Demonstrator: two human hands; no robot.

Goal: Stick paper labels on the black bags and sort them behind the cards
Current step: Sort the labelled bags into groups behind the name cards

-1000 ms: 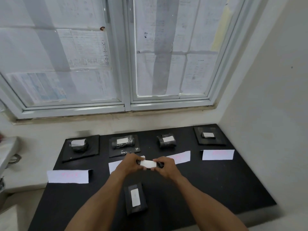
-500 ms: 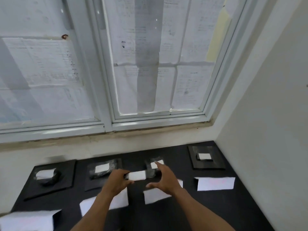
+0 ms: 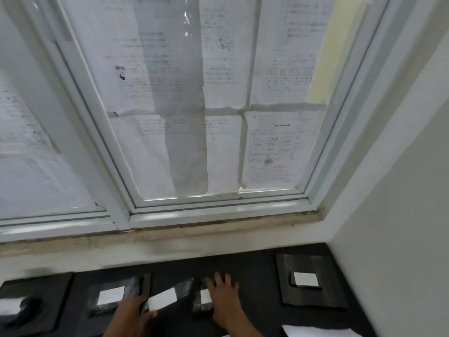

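The left hand (image 3: pixel 132 313) holds a black bag (image 3: pixel 185 287) by its near left end: the thumb and the fingers are curled around this end and pinch it, so the grip is narrow, only as wide as the bag is thick. The bag has a white paper label (image 3: pixel 162 299) on its top side and lies slanted, with the far end pointing toward the wall. I cannot tell if this far end touches the table (image 3: pixel 257 276) or is a little above it. The right hand (image 3: pixel 224 297) is flat, with straight, spread fingers pointing to the wall; it grips nothing. Its left edge touches a second bag (image 3: pixel 200 308), which lies on the table and also carries a white label (image 3: pixel 205 296). The held bag is just beside this second bag, on its left. More to the left, two other labelled bags (image 3: pixel 131 289) (image 3: pixel 31 305) rest on dark mats. On the right, well apart from the hands, one more labelled bag (image 3: pixel 290 279) lies on a square black mat (image 3: pixel 313 263). A white card (image 3: pixel 315 333) shows at the bottom edge, in front of this mat. Above the table is a window (image 3: pixel 218 211) covered with printed papers.
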